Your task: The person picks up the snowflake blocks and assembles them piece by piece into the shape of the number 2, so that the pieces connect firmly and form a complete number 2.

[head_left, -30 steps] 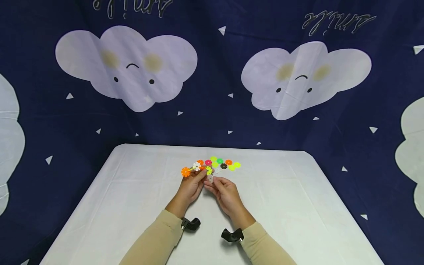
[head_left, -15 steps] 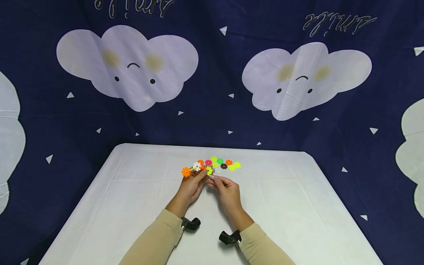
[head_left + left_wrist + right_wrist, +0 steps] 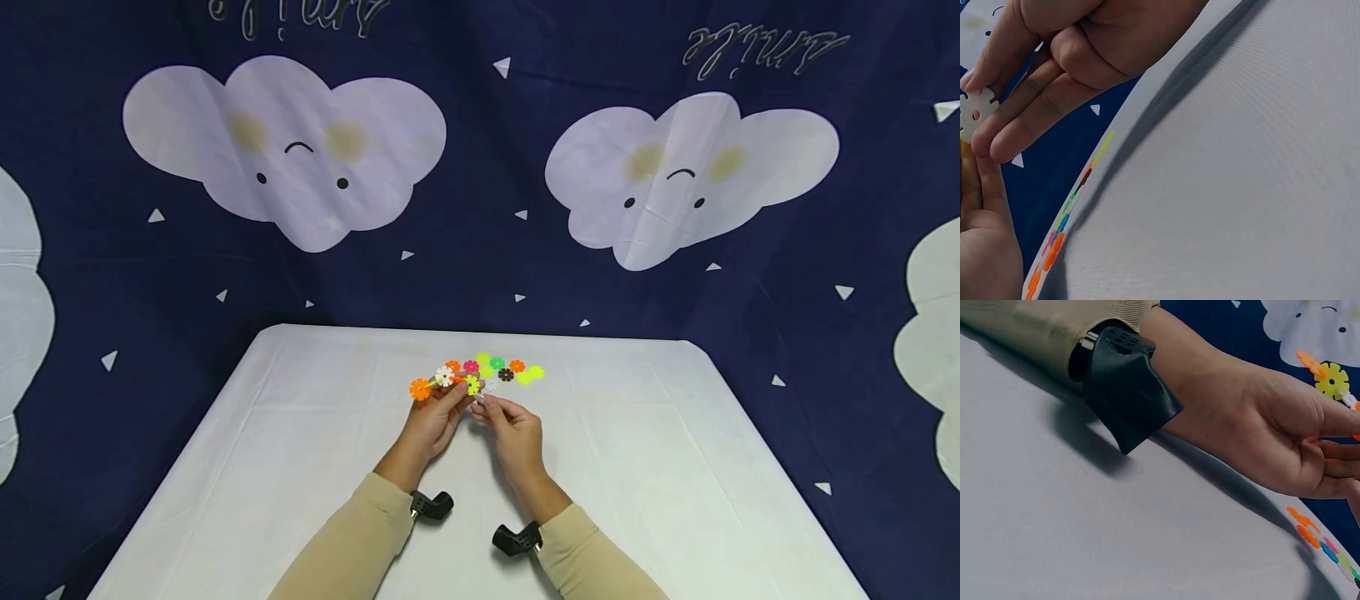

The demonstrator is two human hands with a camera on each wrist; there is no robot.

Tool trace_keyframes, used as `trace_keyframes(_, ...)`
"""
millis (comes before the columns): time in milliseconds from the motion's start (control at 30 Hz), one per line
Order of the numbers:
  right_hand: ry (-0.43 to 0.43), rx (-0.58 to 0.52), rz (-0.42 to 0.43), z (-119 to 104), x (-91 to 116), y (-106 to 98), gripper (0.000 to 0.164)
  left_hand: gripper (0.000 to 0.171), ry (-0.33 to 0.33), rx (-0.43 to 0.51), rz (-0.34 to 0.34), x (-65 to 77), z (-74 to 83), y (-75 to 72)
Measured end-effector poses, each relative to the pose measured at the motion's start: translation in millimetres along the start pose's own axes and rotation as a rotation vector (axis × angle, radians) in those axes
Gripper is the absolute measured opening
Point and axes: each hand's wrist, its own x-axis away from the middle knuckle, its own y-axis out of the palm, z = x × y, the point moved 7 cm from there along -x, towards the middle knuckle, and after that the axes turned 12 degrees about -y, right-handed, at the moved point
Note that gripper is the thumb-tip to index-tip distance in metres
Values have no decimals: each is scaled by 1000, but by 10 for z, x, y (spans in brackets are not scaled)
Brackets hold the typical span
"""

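Observation:
In the head view my left hand (image 3: 433, 423) holds a joined chain of notched plastic discs, with an orange disc (image 3: 420, 388) at its left end, a white disc (image 3: 445, 377) along it and a yellow disc (image 3: 472, 385) near the thumb. My right hand (image 3: 519, 435) pinches a white notched disc (image 3: 977, 112) between thumb and fingers, right at the chain's near end. The left wrist view shows the disc's round centre hole and edge slots. From the right wrist, the chain's yellow disc (image 3: 1332, 380) shows beyond my left hand; the fingertips are cut off.
Several loose discs lie flat on the white table (image 3: 637, 467) just beyond the hands, among them a green disc (image 3: 497, 363), a black disc (image 3: 506, 375) and a pink disc (image 3: 471, 366). A dark blue cloud-print curtain (image 3: 480, 275) hangs behind the table.
My right hand has turned slightly and brought the white disc up closer to the yellow one, its wrist shifting left. My left hand and the chain have hardly moved.

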Motion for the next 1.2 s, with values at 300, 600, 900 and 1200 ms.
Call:
trace_keyframes(300,-9,32,27,20,14,14,23,21,9,-4,-39,16,18,15)
trace_keyframes(600,-193,241,-67,-151,31,90,16,29,12,-32,-47,24,34,15)
trace_keyframes(900,-348,366,-64,-531,33,189,12,42,-1,-160,-47,29,50,42)
trace_keyframes(1200,-398,369,-28,-629,43,187,13,47,25,-209,-96,58,77,106)
